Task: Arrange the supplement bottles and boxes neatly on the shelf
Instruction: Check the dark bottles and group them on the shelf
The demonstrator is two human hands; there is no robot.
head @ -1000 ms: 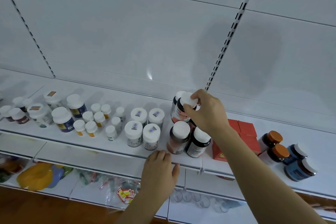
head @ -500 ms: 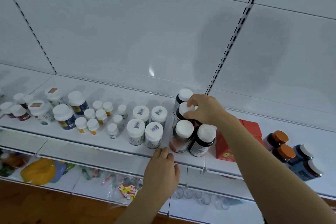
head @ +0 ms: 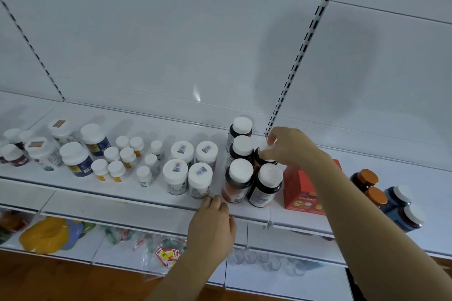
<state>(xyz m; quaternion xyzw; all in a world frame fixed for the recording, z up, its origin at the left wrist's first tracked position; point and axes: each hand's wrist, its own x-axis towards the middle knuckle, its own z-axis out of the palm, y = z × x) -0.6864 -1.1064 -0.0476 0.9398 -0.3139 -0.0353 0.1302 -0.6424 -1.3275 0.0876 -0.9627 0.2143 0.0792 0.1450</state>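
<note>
L hand (head: 210, 227) rests flat on the shelf (head: 146, 193) front edge, fingers straight, holding nothing. I'd keep it there as a brace. R hand (head: 291, 148) pinches the white cap of a dark bottle (head: 263, 161) in the back of the dark-bottle cluster, beside the red box (head: 299, 186). I'd set it straight down, w/ its base flush behind the front bottle (head: 265, 186), w/o knocking neighbours. Bottles look like smooth glossy plastic, round w/ matte caps; the box is flat-sided card.

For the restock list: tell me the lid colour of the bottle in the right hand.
White lid on a dark bottle, seen in the head view.
</note>
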